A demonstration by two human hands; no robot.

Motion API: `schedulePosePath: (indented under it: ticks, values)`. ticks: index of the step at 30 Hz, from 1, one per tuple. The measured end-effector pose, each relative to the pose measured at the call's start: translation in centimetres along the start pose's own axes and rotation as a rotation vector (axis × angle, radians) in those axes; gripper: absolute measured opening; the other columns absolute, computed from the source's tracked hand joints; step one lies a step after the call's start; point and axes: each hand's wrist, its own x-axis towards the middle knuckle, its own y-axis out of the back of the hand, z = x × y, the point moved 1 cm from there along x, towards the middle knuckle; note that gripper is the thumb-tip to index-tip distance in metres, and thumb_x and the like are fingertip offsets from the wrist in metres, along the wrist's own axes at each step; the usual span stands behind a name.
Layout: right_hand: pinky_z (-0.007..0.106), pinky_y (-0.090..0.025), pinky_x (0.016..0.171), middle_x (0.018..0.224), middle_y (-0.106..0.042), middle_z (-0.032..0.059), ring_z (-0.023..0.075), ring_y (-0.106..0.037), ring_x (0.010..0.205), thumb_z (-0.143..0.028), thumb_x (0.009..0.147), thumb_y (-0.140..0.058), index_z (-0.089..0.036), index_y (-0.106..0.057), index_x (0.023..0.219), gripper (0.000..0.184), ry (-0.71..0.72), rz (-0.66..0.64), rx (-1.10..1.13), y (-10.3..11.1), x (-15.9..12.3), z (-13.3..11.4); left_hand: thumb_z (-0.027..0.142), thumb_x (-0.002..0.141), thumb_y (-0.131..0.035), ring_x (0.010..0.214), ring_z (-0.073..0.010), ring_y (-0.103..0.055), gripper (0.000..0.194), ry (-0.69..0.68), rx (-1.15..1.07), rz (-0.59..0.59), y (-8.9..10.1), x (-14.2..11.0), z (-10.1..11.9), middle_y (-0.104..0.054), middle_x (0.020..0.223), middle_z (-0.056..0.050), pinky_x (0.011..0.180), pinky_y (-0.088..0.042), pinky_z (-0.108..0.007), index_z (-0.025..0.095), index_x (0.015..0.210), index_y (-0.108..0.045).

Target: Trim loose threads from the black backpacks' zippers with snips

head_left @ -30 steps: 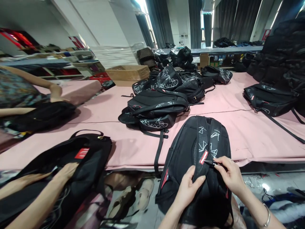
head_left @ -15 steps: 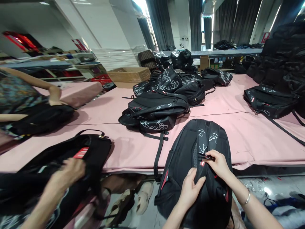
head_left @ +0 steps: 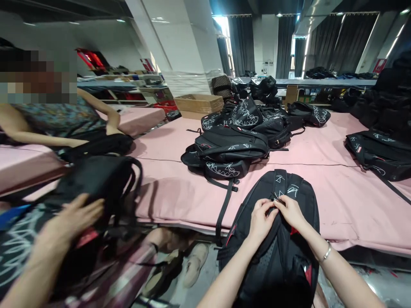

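A black backpack (head_left: 250,231) lies with its strap side up, half on the pink table and half towards my lap. White scribbled figures mark the upper shoulder strap (head_left: 280,179). My left hand (head_left: 263,218) pinches that strap, thumb and forefinger pressed together. Right beside it, my right hand (head_left: 290,210) is closed around small black thread snips (head_left: 275,197), mostly hidden by the fingers, with the tips pointing up and left. The hands almost touch. Whether a thread lies between them is too small to tell.
A co-worker's hand (head_left: 73,218) at left handles another black backpack (head_left: 93,179). Farther back, another person (head_left: 64,115) works on a black bag. Several printed backpacks (head_left: 231,147) are piled mid-table; one more (head_left: 379,149) lies right. A cardboard box (head_left: 199,105) stands behind.
My left hand has moved up the strap to meet my right hand, covering the red label. The co-worker's backpack at left has been turned over. My view has swung left.
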Motion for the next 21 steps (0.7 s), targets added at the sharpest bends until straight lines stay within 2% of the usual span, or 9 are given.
schedulePosePath:
  ticks: [3,6,8,10,14,17,21]
  values:
    - [0.027,-0.04,0.058,0.069,-0.061,-0.0004,0.0175,-0.057,0.065,-0.038,0.082,-0.047,-0.021,-0.057,0.073,0.021,0.012,-0.02,0.016,0.0,-0.1,-0.4,0.02,0.075,-0.055,0.088,-0.0178,-0.056,0.01,0.01,0.015,0.075,0.0,0.4,-0.3,-0.061,0.09,-0.005,0.082,-0.044,-0.032,0.02,0.074,-0.066]
    - [0.029,-0.042,0.066,0.084,-0.063,0.0017,0.019,-0.059,0.076,-0.04,0.083,-0.048,-0.021,-0.056,0.091,0.022,-0.003,0.049,-0.007,0.5,-0.4,0.0,0.025,0.08,-0.05,0.08,-0.0173,-0.058,0.015,0.054,0.02,0.144,0.1,0.2,-1.3,-0.063,0.081,-0.004,0.076,-0.045,-0.032,0.019,0.076,-0.063]
    - [0.032,-0.042,0.071,0.092,-0.062,0.003,0.02,-0.058,0.082,-0.038,0.085,-0.046,-0.022,-0.053,0.097,0.021,0.036,0.087,-0.079,1.1,-0.6,0.4,0.029,0.081,-0.048,0.075,-0.0173,-0.058,0.017,0.085,0.024,0.185,0.1,-0.1,-1.9,-0.063,0.078,-0.004,0.07,-0.045,-0.031,0.018,0.078,-0.062]
    - [0.033,-0.041,0.073,0.09,-0.062,0.0028,0.0203,-0.057,0.083,-0.033,0.087,-0.045,-0.022,-0.054,0.093,0.015,0.106,0.071,-0.151,1.7,-0.9,0.8,0.032,0.081,-0.048,0.075,-0.0174,-0.057,0.019,0.096,0.019,0.217,0.2,-0.2,-2.1,-0.062,0.08,-0.004,0.068,-0.045,-0.03,0.018,0.079,-0.061]
    - [0.032,-0.04,0.076,0.087,-0.063,0.0011,0.0195,-0.056,0.084,-0.025,0.085,-0.05,-0.022,-0.056,0.085,0.006,0.21,-0.031,-0.185,2.6,-1.4,1.1,0.029,0.079,-0.051,0.081,-0.0182,-0.055,0.014,0.074,-0.013,0.255,0.1,-0.1,-1.9,-0.059,0.084,-0.005,0.076,-0.044,-0.032,0.019,0.077,-0.059]
    - [0.031,-0.039,0.077,0.088,-0.064,0.0013,0.0188,-0.056,0.085,-0.025,0.086,-0.05,-0.022,-0.056,0.086,0.007,0.267,-0.085,-0.189,2.9,-1.6,1.0,0.029,0.077,-0.052,0.084,-0.0188,-0.054,0.012,0.068,-0.053,0.261,-0.1,-0.1,-1.5,-0.058,0.085,-0.006,0.079,-0.043,-0.033,0.019,0.074,-0.059]
    - [0.032,-0.038,0.076,0.083,-0.063,0.0018,0.0191,-0.055,0.081,-0.026,0.087,-0.05,-0.021,-0.057,0.08,0.011,0.284,-0.096,-0.162,2.7,-1.4,0.9,0.033,0.074,-0.056,0.088,-0.019,-0.054,0.016,0.106,-0.131,0.27,-0.1,0.0,-1.6,-0.056,0.089,-0.006,0.082,-0.043,-0.033,0.02,0.066,-0.059]
